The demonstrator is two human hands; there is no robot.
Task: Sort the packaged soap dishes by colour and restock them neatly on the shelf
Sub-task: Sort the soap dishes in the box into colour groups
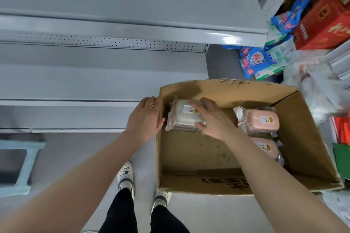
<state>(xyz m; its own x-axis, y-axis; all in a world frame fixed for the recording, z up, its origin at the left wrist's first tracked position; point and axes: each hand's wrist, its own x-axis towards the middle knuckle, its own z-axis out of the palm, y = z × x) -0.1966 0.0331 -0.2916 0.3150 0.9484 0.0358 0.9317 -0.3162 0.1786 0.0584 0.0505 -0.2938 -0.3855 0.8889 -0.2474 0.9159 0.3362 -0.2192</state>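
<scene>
A: What are we looking at first?

B: We are looking down at the big grey shelf [113, 30] in front of us. That is where the packs are going.

A: And by our feet?

B: The cardboard box [306, 138] is sitting open on the floor, just beside the shelf's low boards.

A: Where are the soap dishes?

B: They are lying inside the box. The pink soap dish packs [262, 121] are lying by the right wall, one nearer to us than the other. The white soap dish pack [184, 114] is lying in the far left corner, apart from the pink ones. Something wrapped is showing under it, but we cannot tell its colour.

A: What are our hands doing?

B: Our left hand [145, 117] is lying flat on the outside of the box's left wall, fingers straight and close together. Our right hand [212, 117] is curling over the white pack, fingers across its top and thumb on its near edge.

A: So we are picking up the white one?

B: We think so. It should be coming straight up, so the wrap is not catching on the box wall. The plastic looks slippery, so we should be squeezing the hard dish inside, not the loose wrap. The left hand should be holding the box steady. Then white is going in its own row, away from pink.
</scene>
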